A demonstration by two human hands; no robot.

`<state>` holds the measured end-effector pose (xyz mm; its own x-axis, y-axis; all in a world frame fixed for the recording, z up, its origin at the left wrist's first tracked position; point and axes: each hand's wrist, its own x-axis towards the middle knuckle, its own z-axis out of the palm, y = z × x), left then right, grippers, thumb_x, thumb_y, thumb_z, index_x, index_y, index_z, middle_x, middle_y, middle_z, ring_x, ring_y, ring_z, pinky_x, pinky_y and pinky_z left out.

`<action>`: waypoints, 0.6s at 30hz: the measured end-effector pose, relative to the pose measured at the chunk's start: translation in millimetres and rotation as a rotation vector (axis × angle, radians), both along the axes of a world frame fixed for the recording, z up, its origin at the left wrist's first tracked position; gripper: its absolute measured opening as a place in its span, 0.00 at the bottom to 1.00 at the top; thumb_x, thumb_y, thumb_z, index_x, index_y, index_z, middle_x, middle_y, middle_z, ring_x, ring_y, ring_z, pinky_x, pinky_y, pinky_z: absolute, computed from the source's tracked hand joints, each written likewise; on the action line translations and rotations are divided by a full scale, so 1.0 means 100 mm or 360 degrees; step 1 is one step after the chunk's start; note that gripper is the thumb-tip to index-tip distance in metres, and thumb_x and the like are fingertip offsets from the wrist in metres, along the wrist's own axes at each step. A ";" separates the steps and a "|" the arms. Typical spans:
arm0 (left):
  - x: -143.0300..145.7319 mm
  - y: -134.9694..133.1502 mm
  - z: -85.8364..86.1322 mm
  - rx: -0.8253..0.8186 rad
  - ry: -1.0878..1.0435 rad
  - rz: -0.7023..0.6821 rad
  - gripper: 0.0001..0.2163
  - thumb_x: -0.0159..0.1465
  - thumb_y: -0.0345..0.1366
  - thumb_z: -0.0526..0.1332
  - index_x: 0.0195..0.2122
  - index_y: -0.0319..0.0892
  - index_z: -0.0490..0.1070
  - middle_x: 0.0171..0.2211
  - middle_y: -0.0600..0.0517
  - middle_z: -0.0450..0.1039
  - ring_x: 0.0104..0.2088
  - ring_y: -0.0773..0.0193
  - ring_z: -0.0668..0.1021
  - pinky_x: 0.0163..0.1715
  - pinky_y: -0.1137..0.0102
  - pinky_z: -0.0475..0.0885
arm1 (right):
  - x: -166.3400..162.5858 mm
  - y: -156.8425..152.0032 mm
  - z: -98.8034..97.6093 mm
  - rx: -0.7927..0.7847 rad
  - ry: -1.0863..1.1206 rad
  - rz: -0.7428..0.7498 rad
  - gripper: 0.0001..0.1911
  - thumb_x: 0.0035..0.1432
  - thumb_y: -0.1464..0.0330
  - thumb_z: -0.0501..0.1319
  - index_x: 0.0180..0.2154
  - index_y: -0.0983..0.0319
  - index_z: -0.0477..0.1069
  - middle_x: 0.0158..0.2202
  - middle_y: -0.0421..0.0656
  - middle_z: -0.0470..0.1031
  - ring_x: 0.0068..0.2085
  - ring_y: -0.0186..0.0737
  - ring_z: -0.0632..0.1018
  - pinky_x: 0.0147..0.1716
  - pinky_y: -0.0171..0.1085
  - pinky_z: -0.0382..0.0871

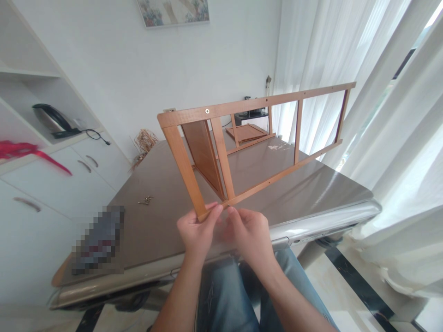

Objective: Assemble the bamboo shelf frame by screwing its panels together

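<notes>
My left hand has its thumb and fingers closed on the near lower corner of an orange-brown, ladder-shaped wooden frame; my right hand is just beside it, thumb and forefinger drawn narrow at the lower rail, near the foot of the second crosspiece; whether they pinch anything small there, I cannot tell. The frame stands on its long side, tilted, over the table, a grey-brown top with a rounded, shiny border; its held corner is by the near edge, while the rest slants away towards the right edge; a round, pale metal ring shows in its upper rail, close to the left end. A flat, brown rectangular wooden panel stands upright behind the first two crosspieces, reaching back from the lower rail; beyond it, a second orange-brown wooden frame shows through the openings, and another flat brown panel lies near the far edge. White scraps lie towards the far right corner; a small heap of metal screws sits near the left edge; a dark, pixelated object covers part of the near left corner.
</notes>
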<state>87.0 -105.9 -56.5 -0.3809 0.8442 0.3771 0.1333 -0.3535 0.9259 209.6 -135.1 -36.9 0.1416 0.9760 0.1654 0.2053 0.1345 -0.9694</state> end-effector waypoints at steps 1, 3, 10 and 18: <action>0.00 0.00 0.00 0.0001 -0.0003 -0.0003 0.12 0.55 0.42 0.73 0.34 0.37 0.82 0.21 0.52 0.79 0.18 0.67 0.78 0.21 0.75 0.75 | -0.01 0.00 0.00 -0.0029 0.0058 0.0007 0.24 0.66 0.55 0.58 0.21 0.62 0.71 0.19 0.40 0.76 0.21 0.33 0.76 0.21 0.27 0.66; 0.00 0.00 0.00 0.0009 0.0000 -0.0006 0.12 0.55 0.41 0.73 0.34 0.37 0.82 0.20 0.52 0.79 0.18 0.67 0.78 0.21 0.75 0.74 | -0.02 -0.01 0.01 -0.0087 0.0178 0.0028 0.24 0.64 0.54 0.60 0.22 0.62 0.72 0.19 0.40 0.76 0.20 0.33 0.76 0.20 0.27 0.66; 0.01 0.00 0.03 0.0010 0.0013 -0.0004 0.12 0.55 0.41 0.73 0.33 0.37 0.82 0.20 0.52 0.79 0.18 0.66 0.78 0.21 0.74 0.75 | -0.02 -0.04 0.02 -0.0131 0.0320 0.0061 0.22 0.62 0.54 0.63 0.23 0.63 0.73 0.19 0.41 0.75 0.20 0.34 0.76 0.20 0.28 0.68; 0.00 -0.01 0.02 -0.0053 0.0026 -0.0019 0.13 0.55 0.42 0.73 0.34 0.37 0.82 0.20 0.51 0.79 0.19 0.64 0.79 0.22 0.73 0.76 | 0.03 0.00 -0.10 0.0221 -0.0315 -0.0011 0.21 0.69 0.58 0.52 0.27 0.60 0.70 0.21 0.39 0.75 0.22 0.34 0.75 0.23 0.30 0.62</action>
